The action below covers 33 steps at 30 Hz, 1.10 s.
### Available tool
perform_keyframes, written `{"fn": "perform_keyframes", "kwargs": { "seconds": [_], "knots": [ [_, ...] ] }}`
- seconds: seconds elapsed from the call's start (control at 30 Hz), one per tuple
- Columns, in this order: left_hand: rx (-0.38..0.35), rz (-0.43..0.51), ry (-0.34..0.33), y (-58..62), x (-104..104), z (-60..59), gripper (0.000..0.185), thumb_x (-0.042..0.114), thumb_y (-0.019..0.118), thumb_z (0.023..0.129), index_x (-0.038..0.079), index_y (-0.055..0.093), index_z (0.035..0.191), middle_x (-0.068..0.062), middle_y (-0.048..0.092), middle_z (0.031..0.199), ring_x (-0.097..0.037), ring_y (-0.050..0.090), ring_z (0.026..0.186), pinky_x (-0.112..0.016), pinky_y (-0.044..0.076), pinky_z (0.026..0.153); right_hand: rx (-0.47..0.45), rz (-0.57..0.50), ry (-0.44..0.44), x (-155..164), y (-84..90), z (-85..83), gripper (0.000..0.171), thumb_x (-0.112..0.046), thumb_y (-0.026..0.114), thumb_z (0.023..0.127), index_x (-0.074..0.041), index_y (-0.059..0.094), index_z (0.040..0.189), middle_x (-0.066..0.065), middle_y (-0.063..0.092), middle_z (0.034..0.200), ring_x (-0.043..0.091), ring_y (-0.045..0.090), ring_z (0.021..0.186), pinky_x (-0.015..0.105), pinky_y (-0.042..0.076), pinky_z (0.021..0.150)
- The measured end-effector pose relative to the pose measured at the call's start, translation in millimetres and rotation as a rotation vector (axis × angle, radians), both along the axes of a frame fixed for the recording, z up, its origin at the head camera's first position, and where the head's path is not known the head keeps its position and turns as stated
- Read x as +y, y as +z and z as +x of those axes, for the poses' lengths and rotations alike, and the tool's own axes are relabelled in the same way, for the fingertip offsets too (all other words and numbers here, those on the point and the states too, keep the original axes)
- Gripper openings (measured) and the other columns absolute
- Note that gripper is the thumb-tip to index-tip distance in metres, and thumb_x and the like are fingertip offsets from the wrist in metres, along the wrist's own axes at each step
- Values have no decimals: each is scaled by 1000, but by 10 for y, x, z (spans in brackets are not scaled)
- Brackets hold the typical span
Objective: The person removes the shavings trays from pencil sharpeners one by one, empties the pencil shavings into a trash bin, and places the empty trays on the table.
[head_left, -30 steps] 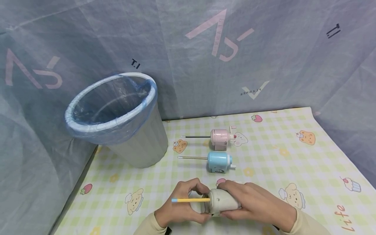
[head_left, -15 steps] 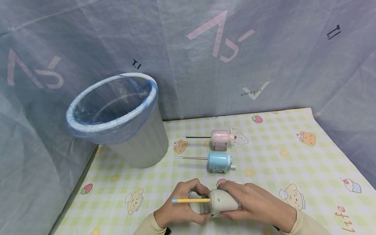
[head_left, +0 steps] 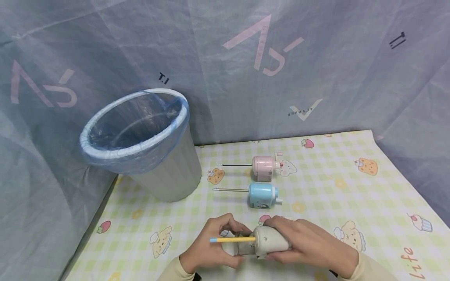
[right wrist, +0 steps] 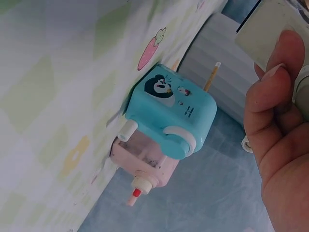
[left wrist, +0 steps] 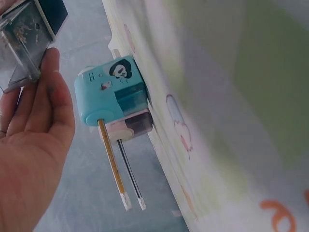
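In the head view my right hand (head_left: 309,244) grips the cream body of a crank pencil sharpener (head_left: 272,239) lying over the near part of the table. A yellow pencil (head_left: 233,239) with a blue end sticks out of its left face. Thumb and fingers of my left hand (head_left: 212,244) hold the sharpener's shavings drawer (head_left: 247,248), which juts out leftward below the pencil. The left wrist view shows this see-through drawer (left wrist: 21,46) with shavings inside, the left fingers lying along it. In the right wrist view, the right fingers (right wrist: 273,92) curl against the cream body.
Beyond the hands stand a blue sharpener (head_left: 261,195) and a pink sharpener (head_left: 263,168), each with a pencil pointing left. A grey bin (head_left: 172,171) with a blue liner stands at the back left. Fabric (head_left: 225,78) hangs behind the checked tablecloth (head_left: 351,195).
The sharpener body has shifted slightly right with the pencil, away from the left hand. More of the shavings drawer now shows between the left hand and the body.
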<state>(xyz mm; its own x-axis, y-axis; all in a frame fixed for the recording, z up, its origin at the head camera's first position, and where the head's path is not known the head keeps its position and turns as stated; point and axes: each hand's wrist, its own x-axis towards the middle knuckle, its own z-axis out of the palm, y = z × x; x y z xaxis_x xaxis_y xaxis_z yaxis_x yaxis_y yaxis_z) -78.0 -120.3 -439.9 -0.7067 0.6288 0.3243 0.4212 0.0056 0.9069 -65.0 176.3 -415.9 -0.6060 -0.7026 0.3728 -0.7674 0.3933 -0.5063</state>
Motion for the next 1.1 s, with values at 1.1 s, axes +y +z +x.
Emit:
{"fn": "perform_keyframes", "kwargs": {
  "seconds": [1.1],
  "knots": [
    [-49,-149,178,56,-133,1,39,13,97,72,8,69,99,3,67,126,-26,65,109,-44,57,89,-46,9,-18,49,12,5,45,-41,79,100,-25,56,135,-13,68,111,-7,55,77,12,47,63]
  ]
}}
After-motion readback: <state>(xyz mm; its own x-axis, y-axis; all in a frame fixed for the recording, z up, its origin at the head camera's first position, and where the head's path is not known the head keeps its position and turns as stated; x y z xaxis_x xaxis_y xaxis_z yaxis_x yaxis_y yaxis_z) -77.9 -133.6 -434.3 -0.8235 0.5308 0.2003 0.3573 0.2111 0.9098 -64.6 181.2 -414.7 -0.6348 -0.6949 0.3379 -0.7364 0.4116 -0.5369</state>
